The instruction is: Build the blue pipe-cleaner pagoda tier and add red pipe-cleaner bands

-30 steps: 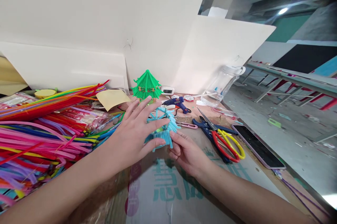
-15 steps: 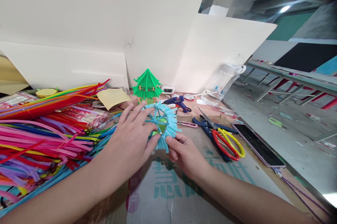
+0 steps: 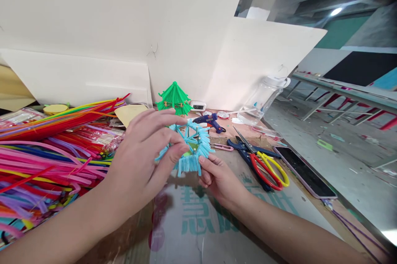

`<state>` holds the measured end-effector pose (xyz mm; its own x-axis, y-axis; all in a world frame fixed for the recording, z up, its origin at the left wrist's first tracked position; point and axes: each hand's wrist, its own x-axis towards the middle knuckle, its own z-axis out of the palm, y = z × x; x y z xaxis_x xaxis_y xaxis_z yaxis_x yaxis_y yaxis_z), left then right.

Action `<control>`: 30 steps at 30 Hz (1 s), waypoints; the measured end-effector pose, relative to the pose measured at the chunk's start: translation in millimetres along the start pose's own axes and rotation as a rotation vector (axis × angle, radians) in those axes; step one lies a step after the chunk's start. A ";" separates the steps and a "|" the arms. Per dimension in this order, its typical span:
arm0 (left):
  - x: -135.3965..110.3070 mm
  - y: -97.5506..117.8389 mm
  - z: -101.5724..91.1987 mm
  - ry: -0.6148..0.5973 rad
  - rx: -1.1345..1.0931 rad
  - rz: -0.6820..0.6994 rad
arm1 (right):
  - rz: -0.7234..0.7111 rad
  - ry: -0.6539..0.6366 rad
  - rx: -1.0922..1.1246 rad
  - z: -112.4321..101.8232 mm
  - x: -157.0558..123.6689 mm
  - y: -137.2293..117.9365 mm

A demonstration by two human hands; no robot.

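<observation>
Pale boards (image 3: 186, 49) back the worktop (image 3: 217, 247) in the head view, littered floor (image 3: 344, 164) at three o'clock. Since half a second ago the blue fringed frame (image 3: 190, 164), at centre, has tipped, its front fringe hanging toward six, probably now easier to inspect. Right hand (image 3: 218, 173) pinches that fringe at five; left hand (image 3: 139, 156), at nine, has lifted, whether its fingers touch I cannot tell. Green model (image 3: 174, 98) at eleven, scissors (image 3: 254, 160) at three, pipe cleaners (image 3: 46, 164) at nine.

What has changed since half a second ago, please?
The left hand has drawn back toward the camera; the blue pipe-cleaner frame has tilted, its top turning away. The right hand still pinches its edge; glue gun, scissors and smartphone stayed put.
</observation>
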<state>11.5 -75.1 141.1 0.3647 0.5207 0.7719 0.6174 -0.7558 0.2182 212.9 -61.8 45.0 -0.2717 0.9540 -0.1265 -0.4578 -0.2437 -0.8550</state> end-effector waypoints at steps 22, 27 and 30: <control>-0.4 -13.2 11.2 -0.018 -0.045 0.008 | 0.004 -0.008 -0.016 0.3 0.0 -0.8; -2.9 -15.9 18.0 -0.105 -0.006 -0.028 | -0.003 -0.017 -0.055 2.7 -4.3 1.5; -6.0 -19.3 21.6 -0.212 0.039 -0.095 | -0.008 -0.059 -0.147 1.7 -6.9 5.0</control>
<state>12.4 -55.1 119.3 0.4394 0.6639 0.6051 0.6812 -0.6854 0.2573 211.1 -69.9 42.4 -0.3194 0.9430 -0.0937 -0.3320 -0.2040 -0.9210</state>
